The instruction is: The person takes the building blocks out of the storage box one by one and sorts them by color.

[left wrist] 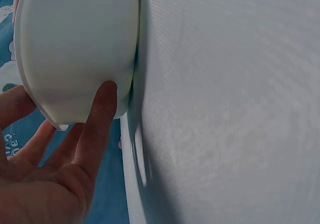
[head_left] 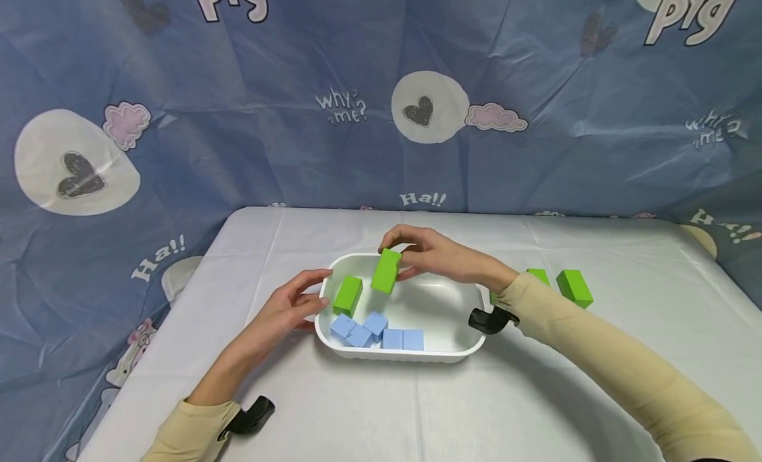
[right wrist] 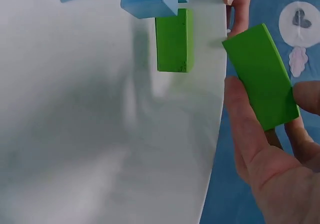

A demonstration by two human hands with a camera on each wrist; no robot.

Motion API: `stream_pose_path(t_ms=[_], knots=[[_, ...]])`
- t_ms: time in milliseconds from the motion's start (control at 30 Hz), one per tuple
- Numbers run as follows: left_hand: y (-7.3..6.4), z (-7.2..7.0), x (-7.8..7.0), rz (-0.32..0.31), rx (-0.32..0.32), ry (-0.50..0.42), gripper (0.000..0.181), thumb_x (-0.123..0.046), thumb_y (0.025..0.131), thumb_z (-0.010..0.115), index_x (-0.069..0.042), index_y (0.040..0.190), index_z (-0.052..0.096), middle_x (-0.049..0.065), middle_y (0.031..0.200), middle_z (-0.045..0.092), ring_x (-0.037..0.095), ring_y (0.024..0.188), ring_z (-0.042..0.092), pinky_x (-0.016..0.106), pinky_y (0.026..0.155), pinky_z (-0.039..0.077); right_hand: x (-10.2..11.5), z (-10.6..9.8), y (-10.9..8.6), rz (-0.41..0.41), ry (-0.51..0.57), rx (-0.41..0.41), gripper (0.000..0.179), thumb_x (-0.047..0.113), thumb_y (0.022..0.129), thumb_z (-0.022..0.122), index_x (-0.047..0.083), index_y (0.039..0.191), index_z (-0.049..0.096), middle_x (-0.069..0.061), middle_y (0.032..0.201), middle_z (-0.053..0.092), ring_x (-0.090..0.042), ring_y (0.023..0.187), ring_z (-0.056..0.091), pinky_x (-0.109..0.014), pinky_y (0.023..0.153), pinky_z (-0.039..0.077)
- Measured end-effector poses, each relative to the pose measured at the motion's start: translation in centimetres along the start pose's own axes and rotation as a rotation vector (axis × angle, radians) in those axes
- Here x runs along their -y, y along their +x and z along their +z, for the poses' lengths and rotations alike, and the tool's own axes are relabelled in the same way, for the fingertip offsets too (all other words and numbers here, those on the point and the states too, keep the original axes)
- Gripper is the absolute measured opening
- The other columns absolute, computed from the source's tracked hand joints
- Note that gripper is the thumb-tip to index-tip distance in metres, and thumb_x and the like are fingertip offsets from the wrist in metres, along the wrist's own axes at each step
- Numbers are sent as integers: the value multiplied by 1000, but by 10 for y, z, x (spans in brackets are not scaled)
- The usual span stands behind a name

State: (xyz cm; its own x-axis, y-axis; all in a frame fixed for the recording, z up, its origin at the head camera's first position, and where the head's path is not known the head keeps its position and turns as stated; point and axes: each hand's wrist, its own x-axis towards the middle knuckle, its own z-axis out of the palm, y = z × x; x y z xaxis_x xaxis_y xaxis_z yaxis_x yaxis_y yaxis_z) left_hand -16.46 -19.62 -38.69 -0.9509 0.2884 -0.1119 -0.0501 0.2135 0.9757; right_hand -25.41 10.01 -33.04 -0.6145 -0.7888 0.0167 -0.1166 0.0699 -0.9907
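In the head view a white oval tub (head_left: 440,357) stands on the white-covered table. My left hand (head_left: 286,310) holds its left end, with fingertips at the rim; in the left wrist view one finger of the left hand (left wrist: 65,169) lies against the outer wall. Over the tub, my right hand (head_left: 437,255) pinches a green block (head_left: 386,271) between thumb and fingers, tilted and clear of the floor. Inside lie another green block (head_left: 348,296) at the left and several light blue cubes (head_left: 393,339) along the near side.
Right of the tub, more green blocks (head_left: 574,288) rest on the table (head_left: 357,415), partly hidden behind the right forearm. A blue printed cloth (head_left: 297,151) hangs behind the table. Each wrist carries a small black camera (head_left: 253,415).
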Motion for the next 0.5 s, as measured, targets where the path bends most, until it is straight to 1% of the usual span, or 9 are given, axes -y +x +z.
stream_pose_path(t_ms=[100,167,333,500], knots=[[0,0,0,-4,-3,-4,53,-17,96,64,-18,145,44,18,142,50,31,119,57,41,78,55,1,-3,-6,-7,53,-22,32,-7,93,43,-8,125,49,-30,134,41,-30,110,55,-56,91,48],[0,0,0,-2,-3,-4,53,-17,96,64,-18,145,44,18,142,49,31,119,57,41,78,55,2,-5,-11,-17,67,-41,33,-9,93,43,-8,125,49,-29,134,41,-31,110,55,-57,91,48],[-1,0,0,1,-5,7,53,-17,97,63,-16,146,43,18,144,47,32,120,56,40,78,54,9,-12,-22,-19,50,-96,33,-8,94,44,-5,126,51,-19,135,45,-33,112,54,-56,90,49],[-1,1,-1,0,-4,3,53,-16,96,64,-16,146,44,18,144,47,32,121,56,40,79,54,13,-19,-35,6,22,-156,34,-6,95,44,-1,128,52,-16,137,44,-33,113,54,-51,91,50]])
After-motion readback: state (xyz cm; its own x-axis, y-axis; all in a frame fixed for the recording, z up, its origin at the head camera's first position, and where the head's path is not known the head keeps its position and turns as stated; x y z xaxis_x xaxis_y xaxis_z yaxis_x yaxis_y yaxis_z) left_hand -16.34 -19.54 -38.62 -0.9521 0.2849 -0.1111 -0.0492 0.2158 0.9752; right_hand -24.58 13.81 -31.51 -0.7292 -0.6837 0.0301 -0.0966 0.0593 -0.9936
